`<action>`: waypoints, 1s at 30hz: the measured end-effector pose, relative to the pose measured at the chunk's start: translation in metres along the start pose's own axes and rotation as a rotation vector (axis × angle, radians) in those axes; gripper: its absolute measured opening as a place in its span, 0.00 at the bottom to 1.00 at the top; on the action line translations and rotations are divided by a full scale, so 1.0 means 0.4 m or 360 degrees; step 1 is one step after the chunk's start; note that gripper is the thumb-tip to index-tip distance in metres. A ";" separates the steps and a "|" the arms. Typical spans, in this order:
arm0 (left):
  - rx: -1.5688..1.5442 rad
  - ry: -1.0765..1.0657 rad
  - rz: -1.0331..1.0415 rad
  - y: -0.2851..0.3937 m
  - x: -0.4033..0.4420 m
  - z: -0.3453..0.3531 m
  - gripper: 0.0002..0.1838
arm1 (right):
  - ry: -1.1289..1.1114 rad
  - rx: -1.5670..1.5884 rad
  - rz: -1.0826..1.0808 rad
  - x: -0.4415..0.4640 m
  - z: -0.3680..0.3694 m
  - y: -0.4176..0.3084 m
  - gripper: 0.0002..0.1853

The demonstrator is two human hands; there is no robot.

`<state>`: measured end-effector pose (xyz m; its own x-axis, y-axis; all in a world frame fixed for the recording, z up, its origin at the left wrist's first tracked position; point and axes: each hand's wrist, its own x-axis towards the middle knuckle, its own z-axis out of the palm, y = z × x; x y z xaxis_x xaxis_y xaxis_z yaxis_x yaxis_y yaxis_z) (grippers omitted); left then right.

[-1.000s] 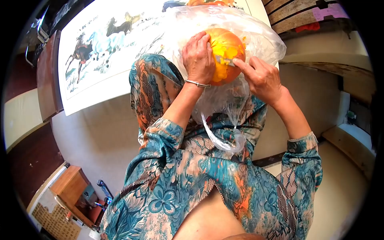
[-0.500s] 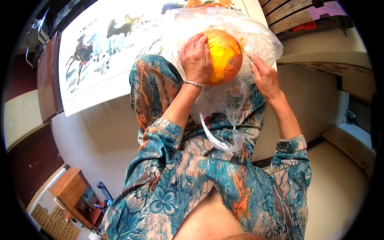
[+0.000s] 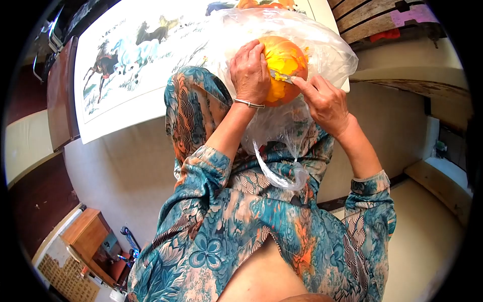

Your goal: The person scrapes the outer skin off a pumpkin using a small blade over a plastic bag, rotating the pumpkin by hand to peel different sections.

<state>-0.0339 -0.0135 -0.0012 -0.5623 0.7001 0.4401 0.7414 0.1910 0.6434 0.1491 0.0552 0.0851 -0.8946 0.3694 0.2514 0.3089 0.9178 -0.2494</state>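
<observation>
An orange pumpkin (image 3: 294, 53) rests over a clear plastic bag (image 3: 332, 50) at my lap, its skin partly removed so bright yellow flesh shows. My left hand (image 3: 250, 73) grips the pumpkin's left side, fingers curled over its top. In my right hand (image 3: 324, 103) is a small knife (image 3: 282, 76), its blade lying against the yellow flesh near the pumpkin's middle. The knife's handle is hidden inside my closed fingers. Part of the bag hangs down between my knees, with its twisted handles below the pumpkin.
A white table top (image 3: 121, 113) with a painting of horses (image 3: 146, 48) lies ahead and to the left. A slatted wooden bench (image 3: 365, 22) stands at the upper right. Behind on the left is a small wooden cabinet (image 3: 88, 234).
My right hand has moved left, bringing the knife from the pumpkin's right edge onto its peeled face. My left hand keeps its hold on the pumpkin.
</observation>
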 end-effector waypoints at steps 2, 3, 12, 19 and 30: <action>-0.0003 -0.0013 -0.0006 -0.001 0.002 0.000 0.15 | -0.0028 -0.0051 -0.0035 0.013 -0.005 0.001 0.24; -0.0005 -0.0018 -0.0010 0.000 0.002 0.000 0.15 | -0.0040 -0.0064 -0.0050 0.016 -0.007 0.001 0.24; 0.0004 -0.0021 0.0001 0.010 0.001 0.000 0.15 | -0.0047 -0.0211 -0.0129 0.030 -0.001 0.011 0.21; 0.0003 -0.0009 -0.0004 0.008 0.001 -0.001 0.14 | -0.0016 -0.0177 -0.0197 0.031 -0.012 0.019 0.21; -0.0066 -0.0028 -0.0012 0.004 0.000 0.005 0.14 | -0.0081 -0.0063 -0.0102 0.033 -0.005 0.048 0.20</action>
<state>-0.0318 -0.0118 -0.0013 -0.5612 0.7108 0.4240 0.7210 0.1682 0.6722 0.1440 0.0781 0.0853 -0.9280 0.3024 0.2175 0.2618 0.9448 -0.1970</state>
